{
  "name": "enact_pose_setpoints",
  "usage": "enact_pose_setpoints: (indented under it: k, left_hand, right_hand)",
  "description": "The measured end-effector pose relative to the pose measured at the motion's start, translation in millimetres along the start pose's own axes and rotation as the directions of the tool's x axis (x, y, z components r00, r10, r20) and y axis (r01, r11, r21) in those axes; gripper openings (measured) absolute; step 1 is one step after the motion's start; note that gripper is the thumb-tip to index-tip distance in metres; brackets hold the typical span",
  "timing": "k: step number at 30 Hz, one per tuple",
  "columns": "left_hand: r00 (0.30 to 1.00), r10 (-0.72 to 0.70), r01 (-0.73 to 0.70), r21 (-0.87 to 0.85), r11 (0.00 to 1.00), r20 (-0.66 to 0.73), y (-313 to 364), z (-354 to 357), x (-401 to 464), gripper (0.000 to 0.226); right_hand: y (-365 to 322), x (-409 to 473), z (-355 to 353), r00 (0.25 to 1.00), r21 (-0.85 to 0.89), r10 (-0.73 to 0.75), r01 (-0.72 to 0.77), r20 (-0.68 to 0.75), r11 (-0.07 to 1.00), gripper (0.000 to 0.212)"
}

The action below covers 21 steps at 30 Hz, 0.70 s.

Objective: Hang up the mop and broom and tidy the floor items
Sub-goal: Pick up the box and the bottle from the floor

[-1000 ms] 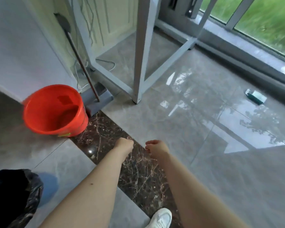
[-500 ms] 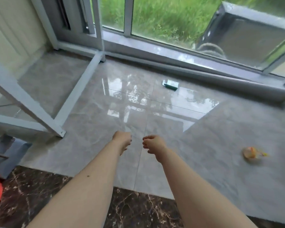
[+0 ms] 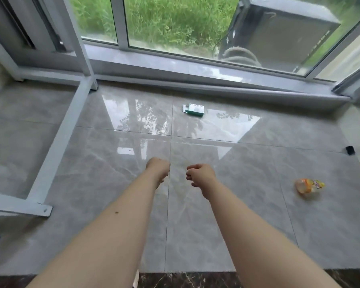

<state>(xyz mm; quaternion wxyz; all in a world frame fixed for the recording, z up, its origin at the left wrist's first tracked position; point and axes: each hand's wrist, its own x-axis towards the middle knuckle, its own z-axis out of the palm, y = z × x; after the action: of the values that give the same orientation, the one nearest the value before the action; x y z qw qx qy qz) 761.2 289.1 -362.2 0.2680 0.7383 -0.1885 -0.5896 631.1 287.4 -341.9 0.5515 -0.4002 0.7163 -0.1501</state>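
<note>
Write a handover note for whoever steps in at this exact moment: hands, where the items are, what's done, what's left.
Left hand: loosely curled, holds nothing.
Right hand: loosely curled, holds nothing.
Both hang over the bare grey floor.
Green and white box: on the floor near the window sill.
Orange packet: on the floor to the right.
Small black item: far right, too small to identify.
Mop and broom: not in view.
Done: nothing judged from this view.
Left: pick up the floor items; hang mop and broom.
</note>
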Motion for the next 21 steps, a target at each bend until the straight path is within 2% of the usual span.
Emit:
enact_pose_setpoints:
  k: [2, 10, 18, 21]
  left_hand:
    - [0.999, -0.036, 0.036, -0.010, 0.999, 0.012, 17, -7, 17, 0.007]
    - [0.999, 0.027, -0.030, 0.144, 0.989, 0.020, 85, -10, 86, 0.006]
    - [0.999, 0.051, -0.053, 0.129, 0.990, 0.018, 172, 42, 157, 0.022]
    - [0.997, 0.076, -0.078, 0.157, 0.985, 0.021, 208, 69, 190, 0.013]
  right_hand:
    - [-17, 18, 10, 1.000, 0.009, 0.001, -0.001, 0.004, 1.000, 0.030]
    - [-71, 85, 10, 1.000, 0.041, 0.020, -0.019, -0.021, 0.999, 0.031]
    - [-126, 179, -39, 0.998, 0.112, 0.032, -0.025, -0.059, 0.993, 0.029]
    - [-146, 223, -62, 0.998, 0.127, 0.045, -0.038, -0.053, 0.991, 0.029]
